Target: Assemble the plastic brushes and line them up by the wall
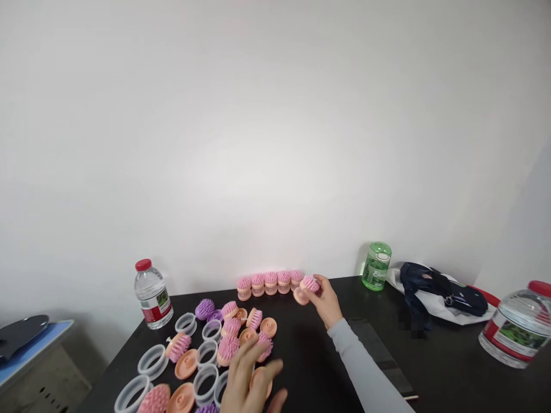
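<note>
My right hand [327, 302] pinches a pink scalp massage brush [309, 284] with a peach handle, tilted, at the right end of a row by the wall. That row holds several pink brushes [271, 279] standing bristles up on peach handles. Lower down, my left hand [252, 373] hovers with fingers spread over loose parts, slightly blurred, and holds nothing visible. Around it lie pink bristle heads [228, 349], peach round handles [268, 327] and clear rings [206, 378]. A purple bristle head [204, 309] lies farther back. My left hand hides some of the parts.
A water bottle [154, 301] stands at the table's back left, another bottle [519, 327] at the far right. A green jar [376, 267] is near the wall. Right of it lies a dark blue bag [456, 295]. A flat dark panel [379, 355] lies beside my right forearm.
</note>
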Tool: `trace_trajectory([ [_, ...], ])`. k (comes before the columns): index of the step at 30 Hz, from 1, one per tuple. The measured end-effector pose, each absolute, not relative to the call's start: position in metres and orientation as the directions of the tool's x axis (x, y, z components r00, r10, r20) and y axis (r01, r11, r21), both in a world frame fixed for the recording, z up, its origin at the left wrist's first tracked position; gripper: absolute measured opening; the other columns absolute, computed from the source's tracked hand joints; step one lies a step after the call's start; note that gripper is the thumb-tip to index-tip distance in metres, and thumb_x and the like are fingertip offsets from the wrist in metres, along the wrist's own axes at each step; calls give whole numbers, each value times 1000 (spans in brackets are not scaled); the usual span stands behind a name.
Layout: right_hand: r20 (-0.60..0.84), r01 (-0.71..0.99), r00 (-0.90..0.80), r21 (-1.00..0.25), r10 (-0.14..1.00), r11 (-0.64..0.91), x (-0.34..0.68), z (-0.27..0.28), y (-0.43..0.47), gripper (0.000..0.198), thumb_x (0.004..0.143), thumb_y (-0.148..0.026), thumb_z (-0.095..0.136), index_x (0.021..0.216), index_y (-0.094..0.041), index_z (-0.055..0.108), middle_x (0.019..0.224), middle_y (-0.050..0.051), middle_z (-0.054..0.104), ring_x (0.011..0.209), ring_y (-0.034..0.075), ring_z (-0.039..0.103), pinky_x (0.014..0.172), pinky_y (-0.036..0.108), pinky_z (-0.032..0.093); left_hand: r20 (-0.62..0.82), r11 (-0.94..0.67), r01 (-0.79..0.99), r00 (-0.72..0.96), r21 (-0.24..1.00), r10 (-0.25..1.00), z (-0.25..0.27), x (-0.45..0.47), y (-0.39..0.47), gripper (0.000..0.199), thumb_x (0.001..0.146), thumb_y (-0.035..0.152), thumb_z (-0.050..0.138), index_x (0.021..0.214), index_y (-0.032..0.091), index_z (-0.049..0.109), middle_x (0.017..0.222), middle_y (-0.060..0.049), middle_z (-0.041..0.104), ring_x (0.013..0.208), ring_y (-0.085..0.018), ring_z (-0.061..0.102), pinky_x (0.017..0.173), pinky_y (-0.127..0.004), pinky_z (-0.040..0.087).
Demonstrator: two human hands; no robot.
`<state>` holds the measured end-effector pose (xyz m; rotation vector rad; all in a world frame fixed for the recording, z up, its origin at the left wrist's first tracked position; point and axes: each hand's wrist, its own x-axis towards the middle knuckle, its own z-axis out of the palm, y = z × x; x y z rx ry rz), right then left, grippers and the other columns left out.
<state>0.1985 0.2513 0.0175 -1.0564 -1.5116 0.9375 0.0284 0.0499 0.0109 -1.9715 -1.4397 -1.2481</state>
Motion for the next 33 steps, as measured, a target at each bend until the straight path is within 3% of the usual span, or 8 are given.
trace_trajectory([
  [4, 357, -87, -396, -932, 846, 352, 191, 51, 182, 53, 75, -41, 77, 119, -20, 57, 108, 7, 69, 103, 25, 66, 91, 38, 53, 750, -364, 862, -27, 352, 661, 64, 40, 68, 57, 69, 34, 82, 117, 22, 54, 119, -15, 64, 113, -36, 62, 86, -52, 58],
  [7, 371, -272, -587, -928, 720, 256, 194, 72, 148, 59, 75, -40, 79, 125, -21, 53, 109, 7, 66, 103, 25, 64, 90, 38, 50, 621, -284, 802, -133, 525, 772, 83, 47, 69, 52, 63, 24, 84, 104, 23, 52, 97, -6, 68, 88, -28, 69, 69, -41, 60],
  [10, 383, -325, -663, -921, 644, 215, 200, 83, 135, 67, 74, -45, 80, 130, -23, 50, 116, 9, 61, 109, 26, 60, 94, 39, 48, 586, -265, 774, -164, 576, 794, 82, 48, 62, 43, 66, 14, 76, 99, 25, 51, 92, -1, 67, 81, -23, 69, 66, -34, 58],
  [13, 413, -235, -659, -907, 629, 349, 205, 90, 132, 64, 74, -51, 79, 126, -23, 55, 116, 9, 61, 109, 27, 60, 94, 38, 47, 696, -332, 842, -69, 424, 714, 76, 42, 58, 42, 69, 10, 69, 104, 25, 51, 96, -3, 69, 87, -24, 69, 72, -35, 56],
  [16, 473, -71, -614, -830, 632, 553, 207, 94, 132, 48, 75, -50, 78, 111, -21, 64, 108, 8, 64, 100, 26, 63, 90, 36, 48, 801, -441, 892, 188, 103, 568, 74, 33, 60, 36, 76, 9, 63, 108, 21, 53, 101, -7, 72, 93, -24, 69, 84, -40, 53],
  [20, 482, 20, -605, -787, 634, 617, 209, 95, 134, 41, 78, -47, 76, 109, -22, 66, 105, 6, 65, 96, 24, 64, 86, 33, 49, 808, -443, 887, 355, -133, 469, 77, 27, 66, 28, 81, 11, 58, 109, 15, 56, 101, -11, 74, 96, -24, 70, 88, -40, 51],
  [28, 426, 71, -692, -763, 583, 643, 212, 93, 140, 42, 81, -23, 76, 121, -31, 67, 105, 3, 67, 96, 23, 65, 88, 32, 50, 812, -417, 906, 300, -78, 501, 81, 36, 66, 19, 81, 8, 50, 96, 18, 56, 85, -6, 75, 80, -21, 72, 83, -39, 57],
  [33, 422, 83, -741, -713, 521, 696, 220, 95, 138, 70, 75, -19, 80, 137, -36, 53, 139, 6, 53, 130, 30, 48, 107, 40, 42, 788, -419, 907, 296, -55, 539, 90, 29, 60, 18, 85, 18, 57, 103, 18, 56, 91, -8, 74, 83, -22, 71, 83, -40, 57],
])
